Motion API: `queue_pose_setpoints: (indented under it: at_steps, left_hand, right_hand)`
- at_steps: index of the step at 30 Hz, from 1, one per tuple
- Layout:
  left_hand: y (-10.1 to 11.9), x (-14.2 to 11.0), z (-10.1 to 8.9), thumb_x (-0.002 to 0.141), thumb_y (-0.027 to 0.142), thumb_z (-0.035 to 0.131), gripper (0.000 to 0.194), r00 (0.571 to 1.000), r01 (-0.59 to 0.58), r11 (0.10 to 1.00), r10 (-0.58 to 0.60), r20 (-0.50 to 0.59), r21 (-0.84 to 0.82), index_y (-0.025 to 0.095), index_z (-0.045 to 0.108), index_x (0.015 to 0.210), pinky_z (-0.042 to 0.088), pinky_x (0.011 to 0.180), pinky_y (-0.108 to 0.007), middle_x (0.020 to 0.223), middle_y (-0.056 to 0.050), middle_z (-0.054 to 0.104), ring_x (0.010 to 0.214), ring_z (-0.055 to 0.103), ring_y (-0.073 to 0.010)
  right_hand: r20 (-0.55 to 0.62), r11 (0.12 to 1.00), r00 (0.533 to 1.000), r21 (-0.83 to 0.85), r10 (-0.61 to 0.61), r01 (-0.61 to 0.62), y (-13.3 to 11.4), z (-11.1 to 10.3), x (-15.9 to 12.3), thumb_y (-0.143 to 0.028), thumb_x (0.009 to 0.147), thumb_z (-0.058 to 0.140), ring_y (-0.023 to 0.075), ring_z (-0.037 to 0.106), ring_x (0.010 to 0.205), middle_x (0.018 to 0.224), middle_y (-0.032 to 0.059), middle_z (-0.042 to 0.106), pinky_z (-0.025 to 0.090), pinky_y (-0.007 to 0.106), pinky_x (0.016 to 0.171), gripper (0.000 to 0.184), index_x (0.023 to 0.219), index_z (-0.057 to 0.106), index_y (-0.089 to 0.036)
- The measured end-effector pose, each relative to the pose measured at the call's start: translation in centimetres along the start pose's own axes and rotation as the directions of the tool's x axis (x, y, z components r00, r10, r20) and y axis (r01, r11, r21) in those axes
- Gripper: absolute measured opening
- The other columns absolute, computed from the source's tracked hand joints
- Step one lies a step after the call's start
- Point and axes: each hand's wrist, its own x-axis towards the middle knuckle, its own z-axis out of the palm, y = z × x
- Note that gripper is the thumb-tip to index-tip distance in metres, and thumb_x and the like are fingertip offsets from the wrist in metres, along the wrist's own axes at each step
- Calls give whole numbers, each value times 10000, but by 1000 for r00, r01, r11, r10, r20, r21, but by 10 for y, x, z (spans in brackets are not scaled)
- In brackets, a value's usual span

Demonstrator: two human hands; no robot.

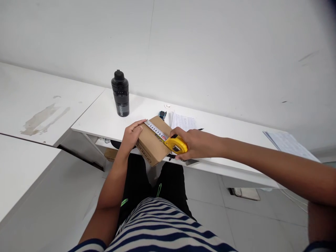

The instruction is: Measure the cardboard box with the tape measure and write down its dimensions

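A brown cardboard box (pixel 149 141) is held tilted at the front edge of the white desk. My left hand (pixel 132 135) grips its left end, fingers along the top edge and thumb on the upper face, close to the tip of the measuring blade. In my right hand (pixel 190 141) is a yellow tape measure (pixel 177 144), its case at the right end of the box. The pulled-out blade (pixel 156 130) lies across the top face, its numbers facing up. Part of the case is covered by my fingers.
A dark water bottle (pixel 121 94) stands on the desk (pixel 223 131) to the left. Behind the box are a small dark-blue object (pixel 162 114) and papers (pixel 183 121). More papers (pixel 291 144) lie right. Under the desk sits another carton (pixel 110 154).
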Motion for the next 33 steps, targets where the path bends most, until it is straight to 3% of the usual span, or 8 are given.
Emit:
queue_pose_setpoints:
  at_steps: [6,11,15,18,22,28,30,33]
  left_hand:
    - [-1,1,-1,810,271,520,401,1000,13,1000,-12,5,-21,191,738,1137,456,1001,-348,1245,-43,706,1199,590,-250]
    - [-4,0,1,809,281,535,398,999,31,997,-31,-5,-73,187,738,1138,461,995,-352,1241,-48,708,1161,611,-248]
    - [-1,-1,3,810,282,533,386,998,42,998,-44,-37,-53,184,746,1116,486,955,-344,1219,-52,717,1132,623,-245]
    - [0,2,5,800,268,532,376,997,52,998,-53,-55,-23,183,756,1090,497,937,-337,1186,-51,729,1096,637,-237]
    - [-4,7,5,812,291,541,375,995,31,999,-32,-97,-13,182,750,1103,487,968,-348,1185,-53,728,1112,634,-238]
    - [-4,6,8,819,293,547,373,993,-5,1000,4,-118,-8,191,742,1119,474,998,-360,1195,-52,724,1123,633,-238]
    - [1,4,11,817,293,544,377,993,-3,1000,3,-121,4,189,742,1121,481,983,-360,1186,-53,725,1104,637,-237]
    - [5,0,14,816,295,532,394,992,13,999,-9,-126,36,188,738,1133,488,967,-355,1180,-53,724,1102,632,-238]
  right_hand:
    - [-156,998,987,39,49,-44,2,15,-9,-475,836,635,199,631,556,780,16,713,423,272,498,682,1405,344,-236]
    - [-410,999,911,45,35,-18,-5,37,3,-450,911,523,211,682,698,1086,105,713,507,315,557,539,1374,381,-213]
    - [-462,1000,887,18,-9,19,-14,40,26,-468,935,479,234,690,833,1196,108,673,537,335,598,484,1358,421,-241]
    - [-492,999,869,42,43,-26,-17,41,27,-495,919,501,223,682,721,1139,106,690,513,323,539,545,1383,391,-231]
    - [-601,984,785,163,154,-68,-15,60,-6,-499,898,556,173,618,529,919,47,705,483,300,470,572,1372,366,-242]
    - [-841,990,531,139,105,24,-6,107,-58,-411,858,666,188,680,685,1067,99,674,549,301,531,576,1342,399,-248]
    - [-848,990,519,138,113,9,-2,113,-60,-393,866,665,170,659,638,1003,78,685,542,291,517,502,1296,446,-253]
    - [-829,995,554,95,77,4,1,114,-53,-385,890,634,164,640,611,884,45,684,521,278,511,410,1249,484,-255]
